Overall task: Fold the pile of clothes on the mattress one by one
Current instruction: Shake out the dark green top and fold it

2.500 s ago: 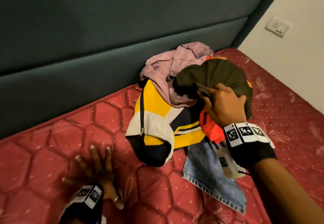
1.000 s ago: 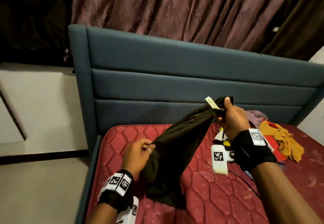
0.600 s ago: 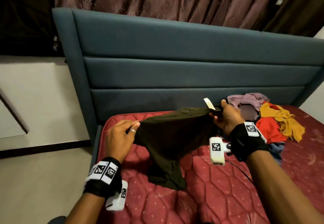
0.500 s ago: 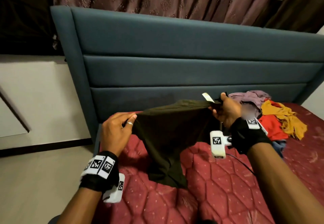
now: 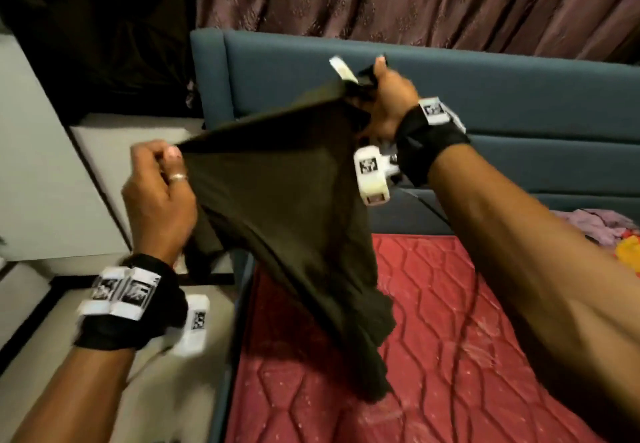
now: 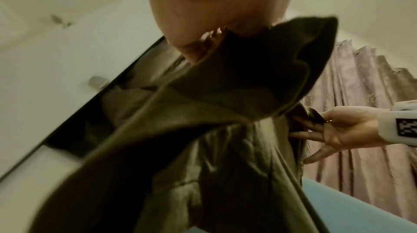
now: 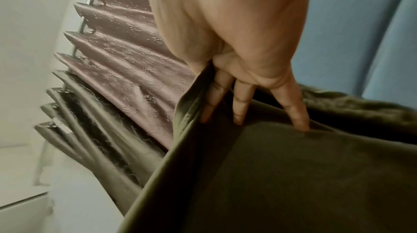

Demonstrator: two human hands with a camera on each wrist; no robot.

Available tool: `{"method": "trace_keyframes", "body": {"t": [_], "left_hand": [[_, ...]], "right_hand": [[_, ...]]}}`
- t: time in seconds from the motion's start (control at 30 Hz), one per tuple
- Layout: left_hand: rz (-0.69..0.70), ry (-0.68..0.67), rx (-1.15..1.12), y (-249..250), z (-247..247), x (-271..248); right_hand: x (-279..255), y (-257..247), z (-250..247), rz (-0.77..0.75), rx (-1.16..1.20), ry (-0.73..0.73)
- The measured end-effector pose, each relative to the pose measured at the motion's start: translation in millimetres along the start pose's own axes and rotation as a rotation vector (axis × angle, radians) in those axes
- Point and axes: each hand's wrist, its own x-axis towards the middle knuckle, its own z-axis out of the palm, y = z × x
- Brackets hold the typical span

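red quilted mattress (image 5: 433, 338) lay against a blue headboard (image 5: 519, 96) — left hand (image 5: 157, 196) and right hand (image 5: 388, 103) pinched the dark garment (image 5: 284, 207) aloft near its left edge.

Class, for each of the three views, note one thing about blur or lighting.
Head view: dim room, left hand and its wrist bands motion-smeared; left wrist view: dark olive garment soft with blur, wall washed pale; right wrist view: right hand fairly sharp, curtain streaked at the edge.
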Motion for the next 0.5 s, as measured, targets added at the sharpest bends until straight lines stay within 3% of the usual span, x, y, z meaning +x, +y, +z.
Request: {"method": "trace_keyframes", "body": {"t": [0.13,0.23,0.33,0.37,0.5], "left_hand": [[0.173,0.043,0.090,35,-33,82],[0.294,-0.014,-0.025,84,-22,104],[0.493,-0.044,-0.141,140,17,67],[0.498,-0.086,-0.188,155,33,44],[0.306,-0.373,-0.306,156,115,-66]], "right_hand": [[9,-75,39,-0.178,-0.051,-0.156],[5,-109,10,-0.228,-0.078,-0.111],[1,-109,-51,-0.210,-0.122,-0.009],[1,-102,-73,-0.189,-0.138,0.039],[10,-43,-183,-0.024,-0.165,0.237]]}}
